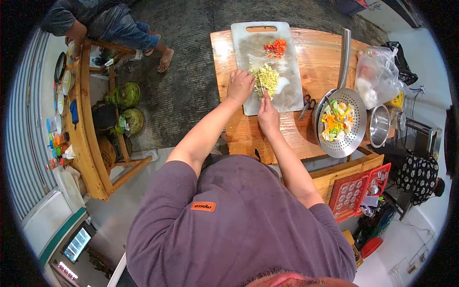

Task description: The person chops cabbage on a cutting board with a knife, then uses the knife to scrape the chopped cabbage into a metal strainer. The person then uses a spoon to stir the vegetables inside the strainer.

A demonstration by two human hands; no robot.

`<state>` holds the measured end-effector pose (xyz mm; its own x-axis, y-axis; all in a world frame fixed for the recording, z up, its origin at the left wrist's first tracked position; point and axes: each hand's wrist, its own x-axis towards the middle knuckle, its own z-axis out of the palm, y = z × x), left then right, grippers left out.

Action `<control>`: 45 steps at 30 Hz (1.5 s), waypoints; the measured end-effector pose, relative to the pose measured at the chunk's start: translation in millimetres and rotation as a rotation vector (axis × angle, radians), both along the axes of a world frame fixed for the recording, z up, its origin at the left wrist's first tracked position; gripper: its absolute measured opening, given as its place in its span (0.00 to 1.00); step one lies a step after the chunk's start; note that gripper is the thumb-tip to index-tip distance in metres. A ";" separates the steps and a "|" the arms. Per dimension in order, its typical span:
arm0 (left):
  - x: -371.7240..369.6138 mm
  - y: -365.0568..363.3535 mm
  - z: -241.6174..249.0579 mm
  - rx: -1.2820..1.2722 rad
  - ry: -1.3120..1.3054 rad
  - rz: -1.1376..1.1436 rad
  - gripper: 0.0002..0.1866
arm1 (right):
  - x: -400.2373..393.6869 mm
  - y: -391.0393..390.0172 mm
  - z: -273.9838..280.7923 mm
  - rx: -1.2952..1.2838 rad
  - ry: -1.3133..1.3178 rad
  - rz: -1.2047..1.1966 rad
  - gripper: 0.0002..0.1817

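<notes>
A white cutting board (294, 91) with a slot handle lies on the wooden table. A pile of finely chopped pale yellow-green vegetable (267, 79) sits at its middle, with chopped red chili (275, 48) farther up. My right hand (268, 116) is closed around the handle of a knife (262, 89); only a thin part of the blade shows over the pile. At the pile's left edge, my left hand (240, 86) rests with curled fingers close to the blade. Whatever its fingertips hold, if anything, is hidden.
Right of the board lie black scissors (307, 105) and a perforated metal strainer (351, 138) with cut vegetables. Beyond are a steel bowl (380, 125) and a plastic bag (377, 71). A person (114, 26) is by the left wooden table (85, 143); another (416, 174) is at right.
</notes>
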<state>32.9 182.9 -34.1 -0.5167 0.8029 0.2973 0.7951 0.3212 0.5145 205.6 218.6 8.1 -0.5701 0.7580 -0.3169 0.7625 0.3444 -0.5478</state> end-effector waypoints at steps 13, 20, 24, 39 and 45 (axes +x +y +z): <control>11.6 2.4 -6.1 -0.164 0.050 -0.047 0.06 | 9.7 -4.5 -12.6 0.026 0.182 -0.007 0.24; 17.6 -5.4 15.4 -0.055 0.000 -0.097 0.13 | 13.6 9.6 -0.3 -0.094 0.231 -0.071 0.24; 19.1 3.1 11.0 -0.071 -0.001 -0.073 0.16 | 21.5 19.7 0.8 -0.083 0.271 -0.098 0.26; 16.7 22.7 25.8 -0.159 -0.029 -0.105 0.21 | 30.4 24.9 8.1 -0.289 0.342 -0.140 0.26; 20.2 23.5 20.0 -0.165 0.001 -0.102 0.17 | 27.8 15.7 11.4 -0.271 0.288 -0.128 0.26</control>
<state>53.0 206.4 -14.1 -0.4303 0.8888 0.1575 0.8281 0.3193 0.4608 233.4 234.4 19.5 -0.5709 0.7397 -0.3562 0.5922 0.0705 -0.8027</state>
